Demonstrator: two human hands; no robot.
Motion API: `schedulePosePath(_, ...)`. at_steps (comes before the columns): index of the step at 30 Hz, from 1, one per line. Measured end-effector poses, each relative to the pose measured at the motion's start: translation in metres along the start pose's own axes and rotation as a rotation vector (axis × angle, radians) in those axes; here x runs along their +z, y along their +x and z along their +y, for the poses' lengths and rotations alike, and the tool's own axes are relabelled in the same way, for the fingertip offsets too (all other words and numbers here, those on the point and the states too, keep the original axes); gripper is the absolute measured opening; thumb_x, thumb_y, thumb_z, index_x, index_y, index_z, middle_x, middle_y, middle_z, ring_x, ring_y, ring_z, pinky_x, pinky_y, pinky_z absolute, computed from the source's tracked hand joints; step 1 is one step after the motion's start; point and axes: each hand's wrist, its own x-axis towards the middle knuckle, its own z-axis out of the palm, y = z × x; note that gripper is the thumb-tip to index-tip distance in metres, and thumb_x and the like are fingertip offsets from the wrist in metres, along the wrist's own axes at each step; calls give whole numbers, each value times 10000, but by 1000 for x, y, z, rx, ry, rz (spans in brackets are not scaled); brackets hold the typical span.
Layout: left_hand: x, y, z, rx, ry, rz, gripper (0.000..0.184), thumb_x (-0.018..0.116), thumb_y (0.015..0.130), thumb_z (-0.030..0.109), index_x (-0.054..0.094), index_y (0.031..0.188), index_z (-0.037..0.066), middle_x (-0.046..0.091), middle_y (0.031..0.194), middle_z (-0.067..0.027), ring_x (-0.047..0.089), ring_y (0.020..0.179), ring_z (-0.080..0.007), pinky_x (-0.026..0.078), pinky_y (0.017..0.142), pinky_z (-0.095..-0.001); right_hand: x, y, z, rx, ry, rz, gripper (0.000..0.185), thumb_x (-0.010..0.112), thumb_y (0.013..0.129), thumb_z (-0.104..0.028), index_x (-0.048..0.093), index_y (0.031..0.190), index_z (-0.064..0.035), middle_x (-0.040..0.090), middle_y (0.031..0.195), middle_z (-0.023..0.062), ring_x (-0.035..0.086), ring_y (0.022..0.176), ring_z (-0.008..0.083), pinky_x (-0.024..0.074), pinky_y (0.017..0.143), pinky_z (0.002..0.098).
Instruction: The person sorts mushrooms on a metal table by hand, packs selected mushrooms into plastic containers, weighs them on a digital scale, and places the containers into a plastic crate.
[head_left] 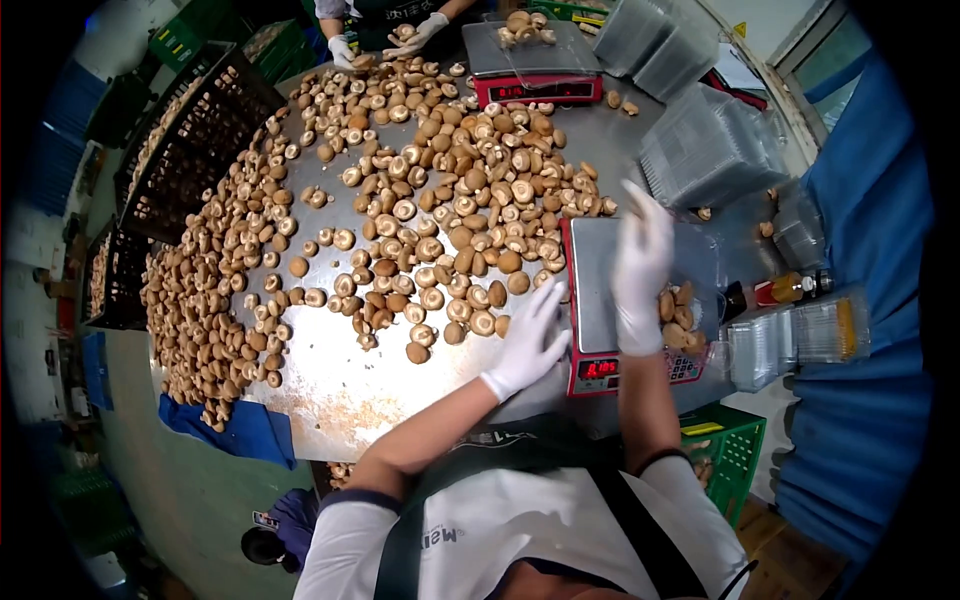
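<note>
My left hand (530,342), in a white glove, rests on the metal table with its fingers spread, beside the red scale (592,290). Shiitake mushrooms (490,270) lie just past its fingertips. Over the scale's steel platform reaches my right hand (643,262), also gloved and smeared by motion. A brownish patch shows near its fingers, but I cannot tell whether they hold a mushroom. Several mushrooms (678,318) sit in a clear plastic tray on the scale's right side, partly hidden by my right wrist. Red digits glow on the scale's display (600,369).
Across the table a co-worker's gloved hands (415,38) handle mushrooms near a second red scale (535,92). Stacked clear trays (710,150) line the right edge. Dark crates (190,150) stand at left. A blue cloth (255,432) hangs over the near-left edge.
</note>
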Motion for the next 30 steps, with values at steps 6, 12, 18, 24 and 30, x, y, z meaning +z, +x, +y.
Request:
schedulePosePath(6,-55,-69,-38,-392,-265,214,591,594,925,82,367,1464,0,439,1440,-191,440,1341,-306,346,1120,-379,216,24,64,270,-221,-474,342,633,868,-139,638,1209,-112,594,1230,119,531,1170,330,429,991,446)
schedulePosePath(12,-93,-76,-47,-689,-718,436,424,464,1026,115,418,1434,12,553,1325,-114,560,1152,-162,455,926,-258,207,-44,63,142,-63,-671,437,649,843,-67,600,1271,-141,567,1316,122,472,1263,332,364,1098,404)
schedulePosePath(18,-95,-34,-77,-779,-1376,490,539,476,1028,349,350,1478,80,521,1362,-104,559,1175,-223,459,985,-351,143,-98,-6,215,283,-1134,501,657,859,-84,563,1350,-112,585,1338,115,519,1269,268,399,1084,389)
schedulePosePath(24,-118,-41,-96,-766,-1550,434,348,519,978,209,538,1301,82,656,1083,-66,610,850,-157,493,701,-256,207,-59,14,82,188,-642,341,631,906,-152,632,1236,-69,626,1267,119,559,1203,261,418,1048,382)
schedulePosePath(30,-124,-56,-100,-773,-1638,403,366,527,966,217,547,1303,77,659,1091,-75,640,941,-187,541,787,-302,242,-25,59,247,-98,-703,390,665,855,-172,646,1244,-197,644,1204,106,565,1127,341,448,989,411)
